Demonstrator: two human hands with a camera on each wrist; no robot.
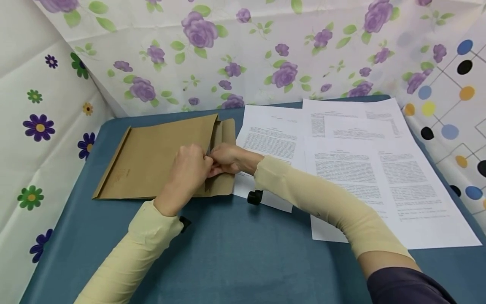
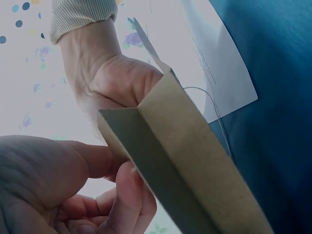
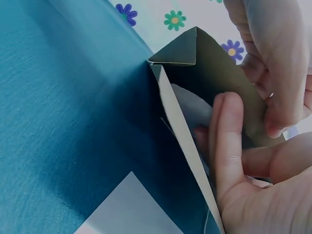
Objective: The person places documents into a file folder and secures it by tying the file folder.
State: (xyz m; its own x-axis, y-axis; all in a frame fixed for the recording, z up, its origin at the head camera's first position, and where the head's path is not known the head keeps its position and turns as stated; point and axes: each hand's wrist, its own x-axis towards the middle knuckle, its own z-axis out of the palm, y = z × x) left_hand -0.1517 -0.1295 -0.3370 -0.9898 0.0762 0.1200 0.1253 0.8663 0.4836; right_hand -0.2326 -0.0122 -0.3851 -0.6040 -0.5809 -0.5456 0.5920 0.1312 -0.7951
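Observation:
A brown paper envelope (image 1: 163,156) lies at the left of the table, its mouth facing right with the flap (image 1: 228,181) folded out. My left hand (image 1: 188,166) pinches the upper wall of the mouth between thumb and curled fingers. From the right, my right hand (image 1: 226,158) reaches into the mouth. In the right wrist view its fingers (image 3: 229,131) are straight inside the gaping opening. Beside them, a white sheet (image 3: 192,105) shows within, partly hidden by the fingers. A thin string (image 2: 214,105) hangs by the envelope in the left wrist view.
Right of the envelope, a printed sheet (image 1: 269,135) lies partly under my right forearm. Several more printed pages (image 1: 349,190) overlap farther right. Flowered white sheeting (image 1: 250,55) rises behind the blue-covered table (image 1: 247,257). A black wrist camera (image 1: 255,197) hangs below my right wrist.

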